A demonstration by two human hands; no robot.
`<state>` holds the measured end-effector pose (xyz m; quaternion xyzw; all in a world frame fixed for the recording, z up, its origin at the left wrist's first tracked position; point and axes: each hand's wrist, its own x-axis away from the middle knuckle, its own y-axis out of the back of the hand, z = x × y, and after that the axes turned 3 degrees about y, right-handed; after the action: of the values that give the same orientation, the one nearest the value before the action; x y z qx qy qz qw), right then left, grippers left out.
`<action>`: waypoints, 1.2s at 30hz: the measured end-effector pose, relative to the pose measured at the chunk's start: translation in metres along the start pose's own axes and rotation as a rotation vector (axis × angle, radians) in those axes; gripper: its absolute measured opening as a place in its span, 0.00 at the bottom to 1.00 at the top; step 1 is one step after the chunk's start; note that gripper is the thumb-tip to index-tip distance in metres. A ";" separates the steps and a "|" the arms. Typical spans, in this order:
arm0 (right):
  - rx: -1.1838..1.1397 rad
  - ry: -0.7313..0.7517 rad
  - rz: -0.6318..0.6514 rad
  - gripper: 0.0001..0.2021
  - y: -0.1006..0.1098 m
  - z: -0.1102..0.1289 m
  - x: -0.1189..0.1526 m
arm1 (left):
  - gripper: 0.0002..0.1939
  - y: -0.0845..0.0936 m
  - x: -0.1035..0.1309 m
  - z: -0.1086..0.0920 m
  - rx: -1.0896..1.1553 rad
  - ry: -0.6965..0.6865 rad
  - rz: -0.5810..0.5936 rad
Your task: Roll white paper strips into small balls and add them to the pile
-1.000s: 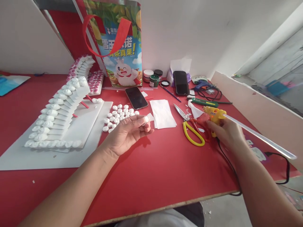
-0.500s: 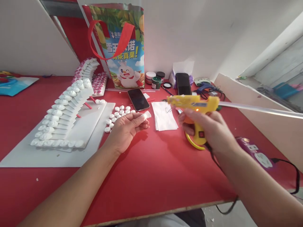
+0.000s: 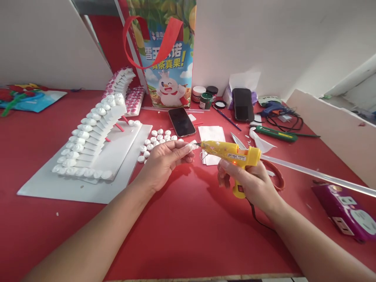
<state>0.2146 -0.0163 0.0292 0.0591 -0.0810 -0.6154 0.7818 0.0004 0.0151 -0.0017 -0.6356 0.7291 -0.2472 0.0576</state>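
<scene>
Pinched between the fingertips of my left hand (image 3: 167, 160) is a small white paper piece (image 3: 194, 145). My right hand (image 3: 249, 178) is wrapped round the handle of a yellow glue gun (image 3: 225, 150), whose nozzle points left and meets or nearly meets the paper piece. A long clear glue stick (image 3: 317, 174) runs out of the gun's back. Behind my left hand lie several small white rosettes (image 3: 160, 137). A stack of white paper (image 3: 212, 135) lies beyond the nozzle.
At the left, a curved row of white rosettes (image 3: 85, 135) stands on a white board (image 3: 41, 188). A printed bag (image 3: 169, 58), a phone (image 3: 181, 122), paint jars (image 3: 206, 100), scissors (image 3: 237, 140), a green cutter (image 3: 276, 133) and a purple power socket (image 3: 346, 211) are around the red table (image 3: 188, 235).
The glue gun in my right hand has moved left and down, bringing its nozzle to the paper piece in my left hand. The camera view has shifted, and the scissors and cutter now show.
</scene>
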 end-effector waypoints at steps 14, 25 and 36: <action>0.049 0.055 0.014 0.20 0.001 -0.006 0.003 | 0.13 -0.001 0.001 0.001 0.003 -0.007 -0.030; 0.026 0.047 -0.057 0.19 0.007 -0.007 0.003 | 0.13 0.000 0.001 -0.002 0.006 -0.019 -0.041; 0.022 0.082 -0.001 0.19 0.005 -0.006 0.003 | 0.11 -0.001 0.004 0.002 -0.114 -0.055 -0.007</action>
<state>0.2208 -0.0179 0.0240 0.0929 -0.0556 -0.6119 0.7835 0.0017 0.0112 -0.0019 -0.6471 0.7377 -0.1880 0.0407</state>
